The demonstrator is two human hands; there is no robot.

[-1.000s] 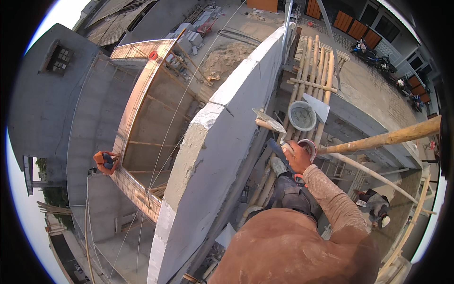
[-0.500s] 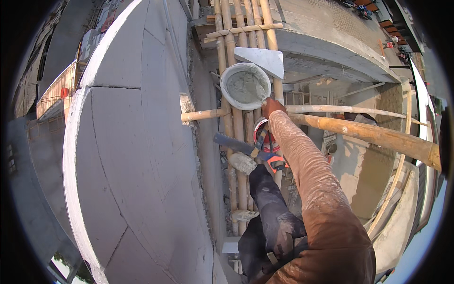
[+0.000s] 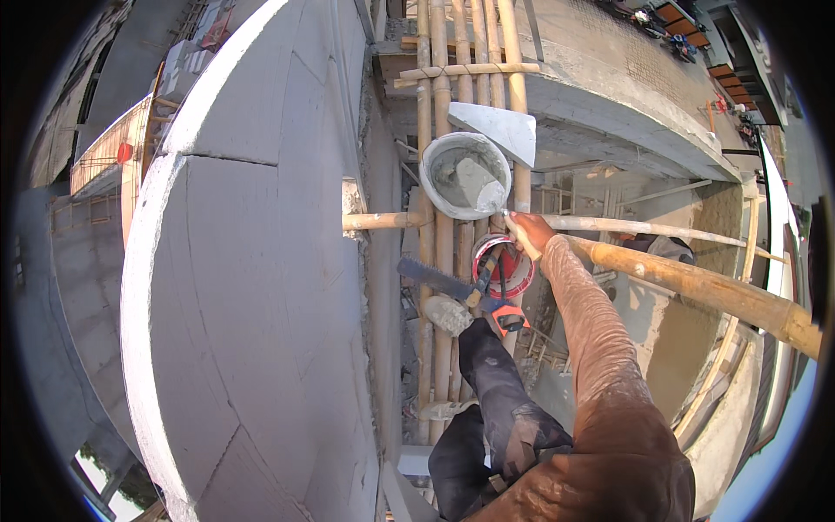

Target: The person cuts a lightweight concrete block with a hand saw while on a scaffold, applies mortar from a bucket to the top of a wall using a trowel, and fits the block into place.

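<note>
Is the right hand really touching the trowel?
Touching: the head view shows the right hand gripping the trowel by its pale handle.

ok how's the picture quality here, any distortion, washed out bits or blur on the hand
Head view: fisheye bows the grey wall into a curve, and the corners go black; head view: the wall's top edge is nearly white, its broad face duller; head view: the right hand and trowel show little blur.

Trowel handle [image 3: 524,238]: smooth, wood-looking. Mortar [image 3: 452,178]: damp-looking, lumpy. Bucket [image 3: 427,178]: matt plastic, smeared. Pole [image 3: 696,284]: smooth bamboo. Wall [image 3: 252,287]: matt, rough-edged. Saw blade [image 3: 430,276]: dull metal. Sleeve [image 3: 600,335]: creased cloth, dusty-pale patches.
</note>
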